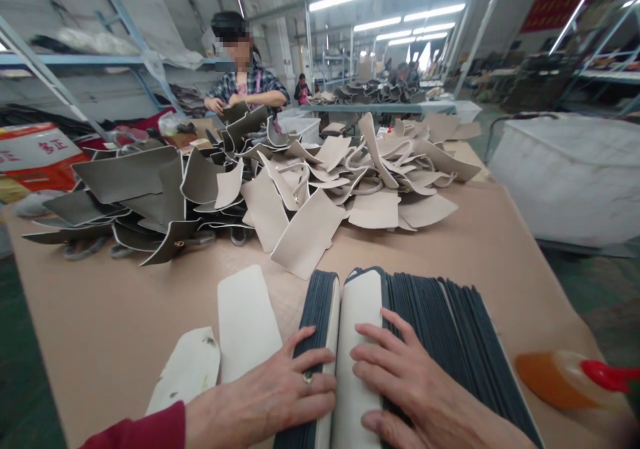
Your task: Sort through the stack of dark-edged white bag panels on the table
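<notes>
A row of dark navy sheets (440,329) stands packed on edge in front of me, split by a gap near its left end. My left hand (287,396) rests over the narrower left bundle (315,316), fingers apart, with a ring on one finger. Across the gap, my right hand (405,369) has its fingers spread on a cream panel (357,302) that faces the larger bundle. Left of the bundles lie a white flat piece (247,322) and a stained white piece (187,369).
Grey leather-like pieces (135,176) and beige ones (310,229) pile across the brown table (240,429). A bottle of orange liquid (555,379) with a red top lies at right. A white bin (565,176) stands beyond the table's right edge. Across the pile, a person (250,89) handles grey pieces.
</notes>
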### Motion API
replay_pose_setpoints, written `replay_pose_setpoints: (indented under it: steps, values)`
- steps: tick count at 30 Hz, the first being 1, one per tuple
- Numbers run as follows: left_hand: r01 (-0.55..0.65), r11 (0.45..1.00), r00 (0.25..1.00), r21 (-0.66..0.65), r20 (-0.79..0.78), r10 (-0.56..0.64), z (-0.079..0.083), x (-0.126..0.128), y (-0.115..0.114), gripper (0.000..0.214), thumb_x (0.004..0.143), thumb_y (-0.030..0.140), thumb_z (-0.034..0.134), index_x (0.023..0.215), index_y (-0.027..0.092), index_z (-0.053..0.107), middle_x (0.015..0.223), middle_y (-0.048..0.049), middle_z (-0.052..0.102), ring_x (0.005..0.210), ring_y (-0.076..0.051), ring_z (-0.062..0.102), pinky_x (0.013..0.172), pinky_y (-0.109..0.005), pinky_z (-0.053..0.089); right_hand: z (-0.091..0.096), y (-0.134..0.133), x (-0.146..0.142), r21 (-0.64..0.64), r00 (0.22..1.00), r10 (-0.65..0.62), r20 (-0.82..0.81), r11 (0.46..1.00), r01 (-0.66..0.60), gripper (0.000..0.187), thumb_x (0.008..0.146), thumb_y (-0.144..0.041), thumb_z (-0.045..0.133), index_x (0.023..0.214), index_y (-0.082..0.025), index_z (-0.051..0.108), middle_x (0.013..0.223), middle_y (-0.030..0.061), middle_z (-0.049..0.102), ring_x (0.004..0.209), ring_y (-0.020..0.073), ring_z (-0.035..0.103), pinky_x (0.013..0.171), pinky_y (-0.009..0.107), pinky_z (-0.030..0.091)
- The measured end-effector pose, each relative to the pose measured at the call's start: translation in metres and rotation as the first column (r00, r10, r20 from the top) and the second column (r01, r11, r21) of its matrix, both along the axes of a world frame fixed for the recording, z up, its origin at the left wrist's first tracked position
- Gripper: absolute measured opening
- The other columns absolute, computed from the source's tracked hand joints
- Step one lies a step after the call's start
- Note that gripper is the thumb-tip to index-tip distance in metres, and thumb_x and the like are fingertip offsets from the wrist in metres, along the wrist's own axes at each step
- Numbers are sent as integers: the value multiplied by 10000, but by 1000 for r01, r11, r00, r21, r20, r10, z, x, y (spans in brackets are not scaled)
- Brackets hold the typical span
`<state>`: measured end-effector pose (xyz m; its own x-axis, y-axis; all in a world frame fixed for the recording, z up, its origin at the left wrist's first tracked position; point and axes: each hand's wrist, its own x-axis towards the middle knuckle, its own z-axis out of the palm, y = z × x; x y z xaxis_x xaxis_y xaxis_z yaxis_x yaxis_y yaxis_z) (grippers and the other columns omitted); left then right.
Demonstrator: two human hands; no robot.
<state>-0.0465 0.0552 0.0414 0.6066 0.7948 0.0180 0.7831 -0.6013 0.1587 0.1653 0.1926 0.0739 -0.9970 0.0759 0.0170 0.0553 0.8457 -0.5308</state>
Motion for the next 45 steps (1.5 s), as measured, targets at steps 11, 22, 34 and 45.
replay_pose_setpoints:
  steps: [11, 22, 34, 45]
  values:
    - [-20, 993, 991, -113, -135, 4, 20, -2, -3, 569, 836, 104, 505, 1362, 237, 332, 1432, -14, 391, 1329, -231, 314, 1129, -442, 184, -29, -21, -4, 211, 898, 219, -382, 967, -146, 217, 901, -203, 435, 938, -82, 612, 993, 101, 638, 1074, 192, 544, 1027, 289, 400]
    - [-73, 956, 997, -286, 2, 77, 18, -9, -5, 676, 828, 15, 440, 1401, 323, 254, 1489, -12, 284, 1377, -216, 216, 1130, -493, 168, -29, -27, -13, 262, 880, 266, -395, 950, -170, 181, 916, -111, 422, 938, -87, 601, 1021, 65, 643, 1217, 197, 423, 1035, 295, 388]
    - [-58, 976, 997, -209, 29, 65, 20, -5, -4, 428, 874, 83, 407, 1279, 223, 429, 1383, -60, 441, 1354, -228, 273, 1134, -485, 163, -45, -28, -15, 335, 916, 233, -325, 935, -119, 142, 870, -168, 454, 950, -132, 567, 930, 27, 618, 1000, 184, 465, 916, 372, 324]
    - [-72, 989, 997, -129, 16, 74, 11, -1, -6, 263, 855, 115, 416, 1089, 213, 487, 1237, -31, 532, 1325, -209, 301, 1141, -454, 78, -37, -28, -4, 379, 932, 199, -303, 923, -74, 144, 855, -235, 425, 752, -171, 501, 799, 15, 588, 776, 168, 459, 773, 363, 312]
